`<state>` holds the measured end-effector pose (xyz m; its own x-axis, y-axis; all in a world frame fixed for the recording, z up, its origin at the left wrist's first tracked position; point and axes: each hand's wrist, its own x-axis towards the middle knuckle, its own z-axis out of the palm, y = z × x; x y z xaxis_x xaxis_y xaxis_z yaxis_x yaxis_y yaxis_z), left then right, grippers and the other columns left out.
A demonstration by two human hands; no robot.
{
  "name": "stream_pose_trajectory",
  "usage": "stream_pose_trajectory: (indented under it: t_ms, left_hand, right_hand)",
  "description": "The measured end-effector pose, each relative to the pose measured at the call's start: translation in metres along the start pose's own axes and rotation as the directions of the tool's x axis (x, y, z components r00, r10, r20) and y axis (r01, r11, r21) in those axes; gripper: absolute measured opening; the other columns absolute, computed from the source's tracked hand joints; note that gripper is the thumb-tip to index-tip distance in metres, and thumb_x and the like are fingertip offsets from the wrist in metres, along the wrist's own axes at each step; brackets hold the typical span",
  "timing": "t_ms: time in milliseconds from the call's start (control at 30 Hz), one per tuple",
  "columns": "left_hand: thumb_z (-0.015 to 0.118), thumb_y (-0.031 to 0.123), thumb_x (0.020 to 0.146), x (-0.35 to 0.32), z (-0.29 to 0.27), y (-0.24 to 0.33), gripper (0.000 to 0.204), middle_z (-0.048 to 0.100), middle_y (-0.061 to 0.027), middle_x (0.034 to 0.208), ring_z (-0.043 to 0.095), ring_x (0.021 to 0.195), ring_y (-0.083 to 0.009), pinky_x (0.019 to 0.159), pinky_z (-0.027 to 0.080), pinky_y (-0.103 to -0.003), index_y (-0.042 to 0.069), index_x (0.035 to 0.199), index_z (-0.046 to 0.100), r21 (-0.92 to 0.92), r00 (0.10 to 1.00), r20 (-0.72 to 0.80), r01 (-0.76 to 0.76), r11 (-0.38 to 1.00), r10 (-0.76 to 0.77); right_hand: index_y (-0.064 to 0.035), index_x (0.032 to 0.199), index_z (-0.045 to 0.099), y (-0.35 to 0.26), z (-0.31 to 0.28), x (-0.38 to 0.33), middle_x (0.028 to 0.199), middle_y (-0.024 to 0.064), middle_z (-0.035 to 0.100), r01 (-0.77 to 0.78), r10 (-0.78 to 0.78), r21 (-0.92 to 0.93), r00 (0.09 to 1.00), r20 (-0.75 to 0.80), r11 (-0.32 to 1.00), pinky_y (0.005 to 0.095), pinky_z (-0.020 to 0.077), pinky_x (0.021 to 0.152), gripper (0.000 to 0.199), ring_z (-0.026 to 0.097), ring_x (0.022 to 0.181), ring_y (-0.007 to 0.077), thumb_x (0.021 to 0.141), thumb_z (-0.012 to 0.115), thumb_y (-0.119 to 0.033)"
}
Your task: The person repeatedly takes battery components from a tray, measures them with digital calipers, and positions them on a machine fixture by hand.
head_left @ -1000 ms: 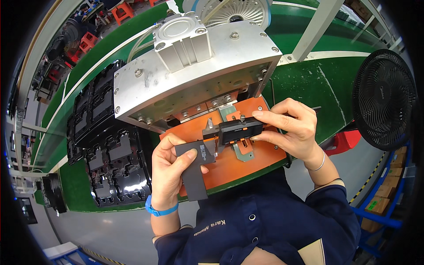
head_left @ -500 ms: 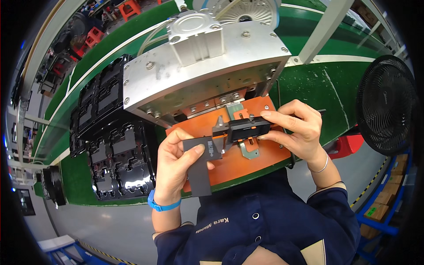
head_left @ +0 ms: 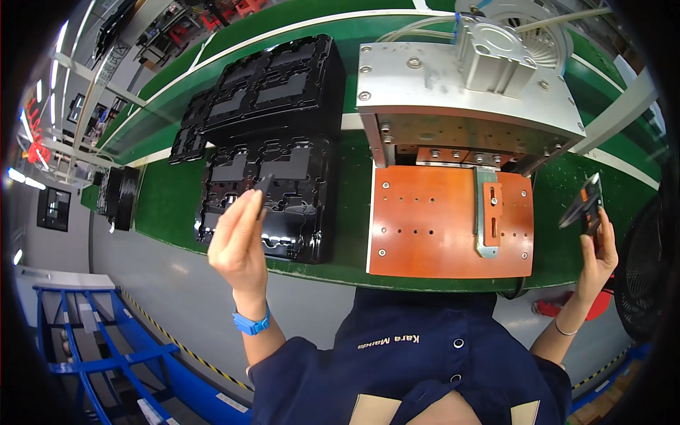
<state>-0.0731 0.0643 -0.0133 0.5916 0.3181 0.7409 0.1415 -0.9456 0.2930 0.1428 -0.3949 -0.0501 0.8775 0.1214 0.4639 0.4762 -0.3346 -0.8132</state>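
My left hand (head_left: 239, 244) is closed in a pinch on a thin dark grey L-shaped plate (head_left: 264, 193), now seen nearly edge-on. It hovers over the front black plastic tray (head_left: 287, 237), where similar grey pieces lie in shaped pockets. At the far right my right hand (head_left: 599, 248) grips a black caliper (head_left: 587, 205) with orange marks, held up over the green bench. The orange base plate (head_left: 439, 248) of the press lies between my hands, touched by neither. A metal strip with an orange slotted block (head_left: 491, 212) is fixed on it.
The silver press (head_left: 460, 78) with its air cylinder (head_left: 497, 57) stands behind the orange plate. A taller stack of black trays (head_left: 276, 120) sits behind the front one. A black fan (head_left: 641, 262) is at the right edge, and a blue rack (head_left: 106, 354) stands lower left.
My hands have drawn apart from in front of the press. The left carried the L-shaped plate leftward to the trays; the right took the caliper off to the right. The view has shifted left.
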Motion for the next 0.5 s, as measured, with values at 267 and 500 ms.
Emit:
stream_pose_trajectory:
  t_ms: [267, 500]
  left_hand:
    - [0.071, 0.015, 0.085, -0.066, 0.013, -0.017, 0.034, 0.062, -0.0139, 0.128, 0.057, 0.122, -0.0321, 0.104, 0.043, -0.044, 0.007, 0.117, 0.069, 0.138, 0.908, 0.401, 0.07, 0.988, -0.12]
    - [0.056, 0.014, 0.096, -0.044, -0.014, -0.07, 0.025, 0.065, -0.0151, 0.12, 0.062, 0.111, -0.0311, 0.095, 0.049, -0.04, 0.005, 0.116, 0.069, 0.214, 0.976, 0.119, 0.154, 0.965, -0.183]
  right_hand:
    - [-0.0035, 0.129, 0.063, 0.147, -0.048, -0.006, 0.079, -0.0081, 0.052, -0.282, 0.246, -0.222, 0.953, -0.177, 0.933, 0.0163, 0.0314, 0.061, 0.045, 0.041, 0.068, 0.0004, 0.086, 0.075, -0.006]
    - [-0.0105, 0.124, 0.068, 0.158, -0.027, -0.01, 0.077, -0.0064, 0.049, -0.274, 0.208, -0.458, 0.96, -0.189, 0.846, 0.0209, 0.0328, 0.059, 0.042, 0.041, 0.066, 0.0041, 0.084, 0.078, -0.015]
